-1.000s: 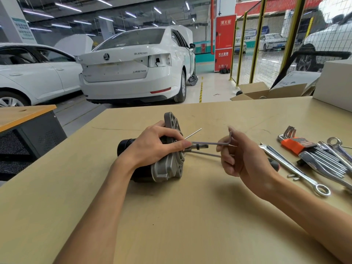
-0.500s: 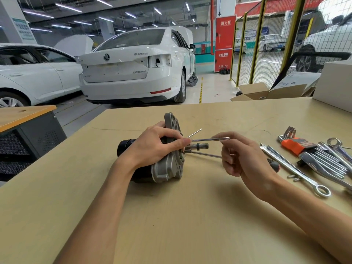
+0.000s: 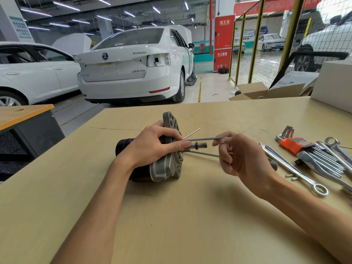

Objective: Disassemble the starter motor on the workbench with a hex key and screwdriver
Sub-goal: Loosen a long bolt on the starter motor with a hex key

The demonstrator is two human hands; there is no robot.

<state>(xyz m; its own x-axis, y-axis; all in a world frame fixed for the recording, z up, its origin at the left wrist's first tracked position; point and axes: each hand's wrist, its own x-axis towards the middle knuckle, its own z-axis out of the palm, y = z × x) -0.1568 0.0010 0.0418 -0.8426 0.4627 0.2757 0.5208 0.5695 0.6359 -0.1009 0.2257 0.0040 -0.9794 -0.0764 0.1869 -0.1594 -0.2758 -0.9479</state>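
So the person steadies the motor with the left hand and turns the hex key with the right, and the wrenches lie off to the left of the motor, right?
Not quite. The head view shows the wrenches lying to the right of the motor, not the left. The rest holds: the left hand steadies the motor while the right hand holds the hex key.

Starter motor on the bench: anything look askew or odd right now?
Yes: two thin rods stick out of the starter motor face at splayed angles. The left hand steadies it; the right hand turns the hex key.
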